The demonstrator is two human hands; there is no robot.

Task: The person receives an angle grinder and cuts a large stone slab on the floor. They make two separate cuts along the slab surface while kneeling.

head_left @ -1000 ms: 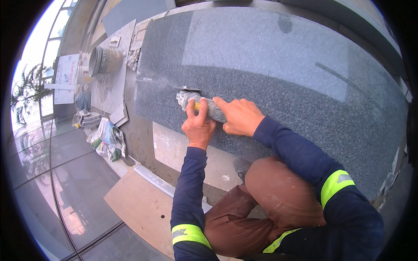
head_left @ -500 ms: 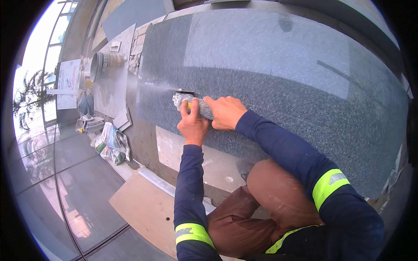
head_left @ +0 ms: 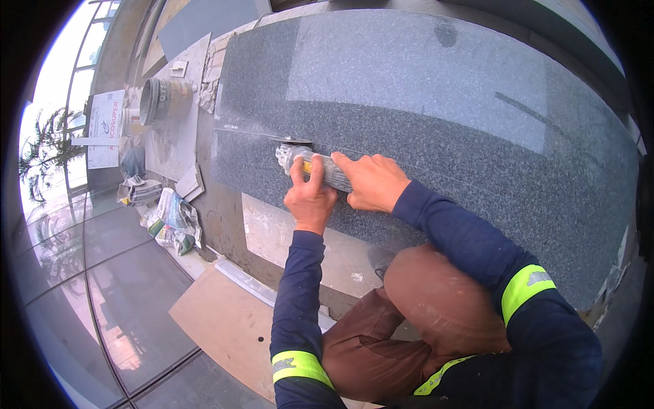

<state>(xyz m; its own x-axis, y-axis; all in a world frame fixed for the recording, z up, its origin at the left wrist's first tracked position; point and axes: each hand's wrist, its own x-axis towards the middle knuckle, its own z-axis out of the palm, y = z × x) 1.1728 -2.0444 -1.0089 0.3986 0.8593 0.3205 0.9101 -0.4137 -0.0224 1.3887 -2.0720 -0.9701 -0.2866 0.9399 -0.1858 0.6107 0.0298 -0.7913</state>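
Head view: both hands are closed around one grey grinder (head_left: 336,178), which sits over a large speckled stone slab (head_left: 422,129), ahead of the person's bent knee (head_left: 432,290). The left hand (head_left: 310,202) has its fingers curled over the front part of the body; the right hand (head_left: 376,184) grips the rear part, its index finger reaching forward along the top. The grinder's long axis slants from the right hand toward the upper left, so the left hand is nearer the dark blade (head_left: 295,141), which shows edge-on just beyond the tool's head. A pale line (head_left: 245,131) runs left from the blade toward the slab's left edge, nearly in line with it. How deep the blade sits, I cannot tell. Past that edge stands a bucket (head_left: 165,101).
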